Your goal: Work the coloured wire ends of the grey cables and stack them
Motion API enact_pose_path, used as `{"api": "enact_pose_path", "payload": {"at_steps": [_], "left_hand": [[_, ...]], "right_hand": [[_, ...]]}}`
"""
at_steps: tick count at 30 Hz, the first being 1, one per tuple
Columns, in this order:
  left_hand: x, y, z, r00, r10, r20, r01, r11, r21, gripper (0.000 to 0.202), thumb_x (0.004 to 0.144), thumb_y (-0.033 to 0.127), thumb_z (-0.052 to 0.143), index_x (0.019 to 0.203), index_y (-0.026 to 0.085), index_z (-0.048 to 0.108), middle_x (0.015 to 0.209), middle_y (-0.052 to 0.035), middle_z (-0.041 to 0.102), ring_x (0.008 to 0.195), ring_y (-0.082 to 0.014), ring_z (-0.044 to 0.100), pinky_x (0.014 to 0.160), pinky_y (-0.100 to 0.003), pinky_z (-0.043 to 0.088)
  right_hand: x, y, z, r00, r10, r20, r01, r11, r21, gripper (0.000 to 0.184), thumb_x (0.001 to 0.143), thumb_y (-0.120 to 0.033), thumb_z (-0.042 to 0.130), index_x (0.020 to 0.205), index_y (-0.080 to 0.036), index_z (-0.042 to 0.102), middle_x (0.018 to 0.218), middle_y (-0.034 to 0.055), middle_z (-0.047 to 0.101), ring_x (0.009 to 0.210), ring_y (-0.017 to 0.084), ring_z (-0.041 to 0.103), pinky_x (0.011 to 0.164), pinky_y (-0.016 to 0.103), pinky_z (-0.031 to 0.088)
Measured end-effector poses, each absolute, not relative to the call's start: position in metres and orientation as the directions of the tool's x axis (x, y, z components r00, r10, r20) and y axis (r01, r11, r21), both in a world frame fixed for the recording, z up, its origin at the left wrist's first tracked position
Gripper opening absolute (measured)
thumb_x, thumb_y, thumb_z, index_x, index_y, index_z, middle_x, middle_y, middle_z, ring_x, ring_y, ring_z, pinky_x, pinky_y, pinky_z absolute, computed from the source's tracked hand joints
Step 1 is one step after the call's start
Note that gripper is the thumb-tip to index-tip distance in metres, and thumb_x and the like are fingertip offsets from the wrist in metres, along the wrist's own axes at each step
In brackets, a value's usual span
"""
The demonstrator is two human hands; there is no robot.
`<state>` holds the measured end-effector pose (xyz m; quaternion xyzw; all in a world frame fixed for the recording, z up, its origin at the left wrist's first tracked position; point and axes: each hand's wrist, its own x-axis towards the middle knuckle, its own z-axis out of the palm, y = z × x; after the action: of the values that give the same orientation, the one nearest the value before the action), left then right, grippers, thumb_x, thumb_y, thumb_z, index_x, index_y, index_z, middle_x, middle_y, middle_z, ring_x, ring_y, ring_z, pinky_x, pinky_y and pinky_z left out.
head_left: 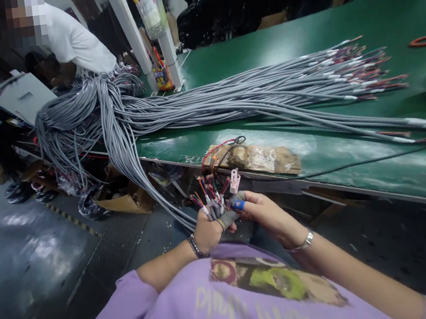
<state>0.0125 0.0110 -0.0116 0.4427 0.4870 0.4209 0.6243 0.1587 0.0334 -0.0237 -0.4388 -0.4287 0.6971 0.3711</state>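
My left hand (pixel 209 231) is closed around the end of a bundle of grey cables (pixel 150 188). Thin coloured wires (pixel 211 188) fan out of the stripped ends above the fist, with white bands below them. Close beside it on the right, my right hand (pixel 269 217) pinches with thumb and fingers near the wire ends; what lies between the fingertips is too small to make out. Grey and blue covers sit on some fingertips. A small pink clip-like piece (pixel 235 181) shows just above the right fingertips; whether I touch it I cannot tell.
A large pile of grey cables (pixel 206 101) stretches along the green bench (pixel 400 167). At the bench edge lies a taped wooden board (pixel 271 158) with leads. A co-worker in a white shirt (pixel 77 39) stands at far left. A cardboard box (pixel 128 198) is below.
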Motion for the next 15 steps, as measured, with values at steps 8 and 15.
{"api": "enact_pose_path", "payload": {"at_steps": [8,15], "left_hand": [[0.014,0.016,-0.006,0.150,0.952,-0.268,-0.206,0.295,0.933,0.045,0.056,0.052,0.079,0.044,0.016,0.055,0.040,-0.0005,0.053,0.038,-0.0097,0.048,0.045,-0.024,0.042],[0.013,0.023,0.005,0.193,0.898,-0.395,-0.347,0.439,0.828,0.039,0.045,0.044,0.082,0.048,0.016,0.055,0.036,0.0022,0.051,0.032,-0.0075,0.041,0.036,-0.022,0.034]], "right_hand": [[0.164,0.033,-0.030,-0.279,0.907,-0.316,-0.294,-0.394,-0.871,0.035,0.064,-0.049,0.079,0.073,-0.019,0.062,0.066,-0.0019,0.061,0.059,0.012,0.051,0.060,0.027,0.042],[0.164,0.054,-0.030,-0.335,0.886,-0.319,-0.473,-0.451,-0.756,0.046,0.067,-0.064,0.071,0.074,-0.019,0.066,0.066,0.0008,0.060,0.054,0.011,0.047,0.055,0.027,0.044]]}}
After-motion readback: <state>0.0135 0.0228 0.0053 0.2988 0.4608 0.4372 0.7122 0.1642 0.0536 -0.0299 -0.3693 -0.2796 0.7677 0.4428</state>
